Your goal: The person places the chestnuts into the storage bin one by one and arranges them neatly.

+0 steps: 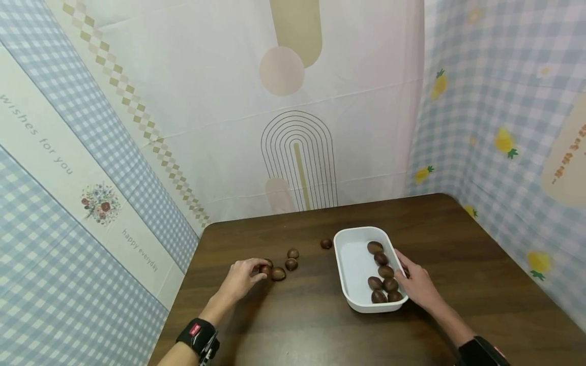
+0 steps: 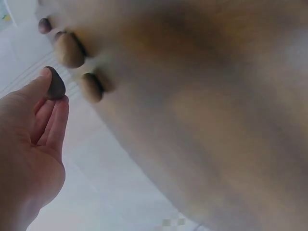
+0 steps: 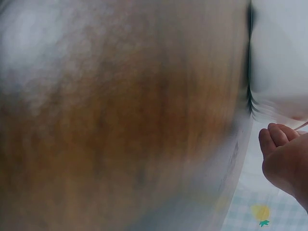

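At the left of the head view, my left hand (image 1: 241, 278) pinches a brown chestnut (image 2: 57, 86) between thumb and fingertips. Close beside those fingers lies another chestnut (image 1: 279, 274), with two more just beyond it. My right hand (image 1: 415, 284) grips the right rim of a white rectangular tray (image 1: 350, 274), thumb over the edge. Several chestnuts (image 1: 386, 272) sit along the tray's right side. The right wrist view shows the curled fingers of that hand (image 3: 284, 149) by the white wall, but not the chestnuts.
A lone chestnut (image 1: 326, 244) lies near the tray's left rim. All of this stands on a dark brown wooden table (image 1: 302, 325). Patterned cloths (image 1: 366, 152) hang behind the table and along both sides.
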